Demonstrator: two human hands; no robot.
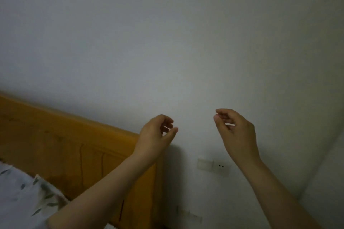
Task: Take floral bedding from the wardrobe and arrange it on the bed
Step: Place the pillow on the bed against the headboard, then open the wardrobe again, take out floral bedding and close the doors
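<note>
Floral bedding (22, 197), pale with green leaf prints, lies on the bed at the lower left, against the orange wooden headboard (61, 145). My left hand (156, 135) is raised in front of the headboard's right end, fingers loosely curled and apart, holding nothing. My right hand (236, 132) is raised before the bare wall, fingers also loosely curled, empty. Both hands are well above the bedding and apart from it. The wardrobe is out of view.
A white wall (167, 42) fills most of the view. A wall switch and socket (214, 166) sit below my right hand, right of the headboard. A wall corner runs down the right side.
</note>
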